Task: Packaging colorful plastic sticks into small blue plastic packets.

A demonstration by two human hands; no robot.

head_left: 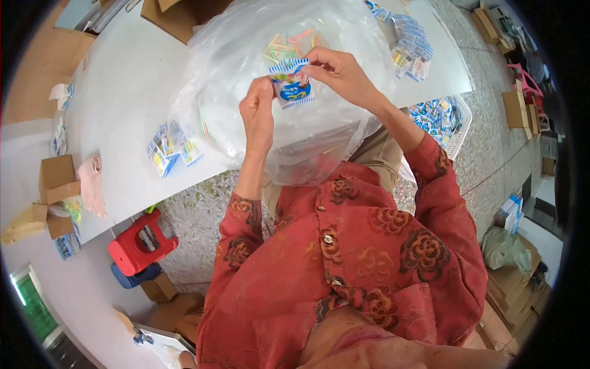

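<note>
Between my two hands, a small blue-and-white printed packet (295, 86) is held up over a large clear plastic bag (221, 67). My left hand (257, 114) pinches the packet's left edge between thumb and fingers. At its upper right corner, my right hand (344, 74) grips it the same way. Just beyond the packet, thin coloured sticks (292, 44) in yellow, green and red lie in the bag. The bag spreads over the white table (141, 80) and hangs down onto my lap.
Flat packets lie in a stack (412, 46) at the table's far right and in a smaller group (172, 147) at left. A white basket (458, 132) full of blue packets stands to my right. A cardboard box (169, 21) is at the back; a red stool (142, 244) stands left.
</note>
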